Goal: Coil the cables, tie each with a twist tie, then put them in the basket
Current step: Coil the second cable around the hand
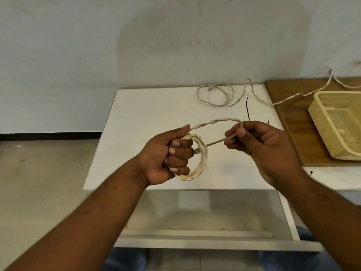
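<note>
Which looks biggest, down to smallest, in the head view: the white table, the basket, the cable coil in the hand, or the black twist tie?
1. white table
2. basket, partly cut off by the frame
3. cable coil, nearer the camera, so it looks enlarged
4. black twist tie

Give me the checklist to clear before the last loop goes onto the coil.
1. Left hand grip on the coil: ok, fingers curled through it.
2. Right hand pinching the loose loop: ok.
3. Twist tie at hand: ok, on the table just beyond the right hand.
4. Basket ready: ok, the visible part holds nothing.
5. Second cable coiled: not ok, it lies loose at the table's back.
</note>
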